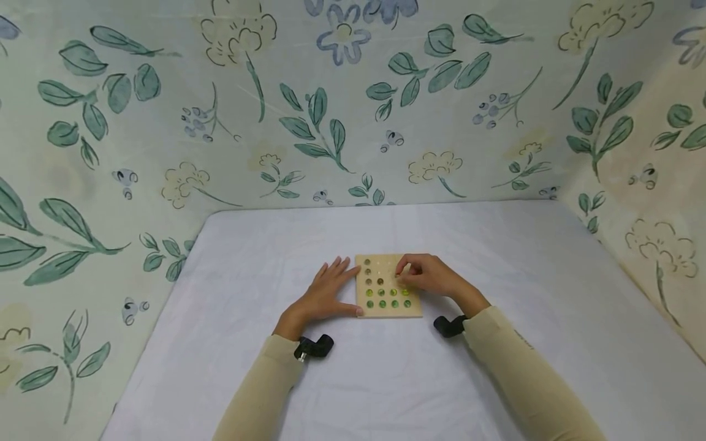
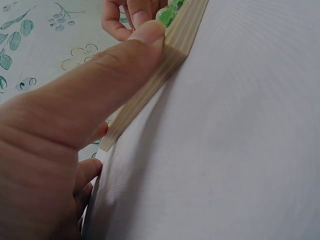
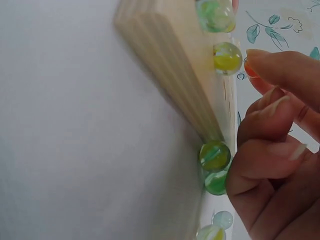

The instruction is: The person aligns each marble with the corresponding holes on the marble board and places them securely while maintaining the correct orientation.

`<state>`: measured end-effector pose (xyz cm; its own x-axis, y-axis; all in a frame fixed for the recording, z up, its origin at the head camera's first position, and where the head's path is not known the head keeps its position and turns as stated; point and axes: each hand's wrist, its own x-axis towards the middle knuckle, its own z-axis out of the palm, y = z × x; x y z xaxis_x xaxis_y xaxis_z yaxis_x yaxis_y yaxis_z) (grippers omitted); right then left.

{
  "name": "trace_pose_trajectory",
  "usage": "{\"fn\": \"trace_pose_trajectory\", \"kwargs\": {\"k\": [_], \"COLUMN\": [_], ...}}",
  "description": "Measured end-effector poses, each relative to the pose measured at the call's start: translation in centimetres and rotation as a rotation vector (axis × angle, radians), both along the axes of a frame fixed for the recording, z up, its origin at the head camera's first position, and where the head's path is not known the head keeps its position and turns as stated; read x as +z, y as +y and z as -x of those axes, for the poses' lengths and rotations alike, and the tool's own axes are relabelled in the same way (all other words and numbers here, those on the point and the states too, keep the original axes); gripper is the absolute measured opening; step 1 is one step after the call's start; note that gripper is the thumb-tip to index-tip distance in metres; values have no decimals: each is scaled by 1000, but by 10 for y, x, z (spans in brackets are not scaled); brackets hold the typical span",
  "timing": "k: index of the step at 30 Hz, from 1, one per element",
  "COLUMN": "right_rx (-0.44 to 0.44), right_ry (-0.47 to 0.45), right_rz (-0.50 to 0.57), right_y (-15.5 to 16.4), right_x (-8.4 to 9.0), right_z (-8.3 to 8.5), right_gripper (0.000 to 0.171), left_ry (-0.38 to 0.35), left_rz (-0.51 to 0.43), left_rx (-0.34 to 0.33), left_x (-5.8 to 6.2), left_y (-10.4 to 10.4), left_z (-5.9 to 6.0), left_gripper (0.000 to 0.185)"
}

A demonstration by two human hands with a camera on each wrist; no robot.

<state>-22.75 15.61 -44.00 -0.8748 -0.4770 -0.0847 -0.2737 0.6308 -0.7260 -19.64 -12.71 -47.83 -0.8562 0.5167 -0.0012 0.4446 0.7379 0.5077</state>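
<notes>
L sleeve: beige, long, runs up from bottom edge to wrist; black cam mount (image 1: 314, 346) strapped at wrist.
L hand (image 1: 325, 295): flat on the cloth just L of board, fingers straight & spread, nothing gripped. Thumb (image 2: 142, 42) lies along board's near-L corner, touching its edge (L wrist view).
Board (image 1: 386, 311): sq pale wood block, layered ply edge, lies flat at table centre between the two hands. Top has grid of round dimples.
Board contents: front row = green marbles (image 1: 382, 304), one per dimple; next row back also green/yellow-green. Middle area, a couple of dimples look darker, can't tell if marble or bare. Back rows: dimples look unfilled, small in head view, not sure.
Marbles close-up: glassy, green w/ yellow swirl (image 3: 215, 156); one yellower (image 3: 227, 56), sitting proud of board face. R wrist view.
R hand (image 1: 427, 275): over board's R half, fingers curled down toward the surface, tips together near the marbles. Whether they pinch a marble: can't tell, fingertips hide the spot.
R sleeve: beige, black cam mount (image 1: 449, 326) at wrist.
Table (image 1: 540, 294): white cloth, covers whole top.
Surround: floral-print panels (image 1: 110, 153) L, back & R; green leaves, blue & yellow flowers.
</notes>
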Motion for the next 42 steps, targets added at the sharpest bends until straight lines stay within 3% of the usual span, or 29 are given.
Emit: {"fn": "trace_pose_trajectory", "kwargs": {"k": [16,42], "right_rx": [26,27], "right_ry": [7,-5], "right_rz": [-14,-32], "right_y": [-6,-9], "right_x": [0,-7], "right_z": [3,4], "right_gripper": [13,11], "left_ry": [-16,-24], "left_rz": [23,-7], "left_rx": [22,6], "left_x": [4,-2], "left_y": [1,-1], "left_z": [1,2], "left_gripper": [102,102]}}
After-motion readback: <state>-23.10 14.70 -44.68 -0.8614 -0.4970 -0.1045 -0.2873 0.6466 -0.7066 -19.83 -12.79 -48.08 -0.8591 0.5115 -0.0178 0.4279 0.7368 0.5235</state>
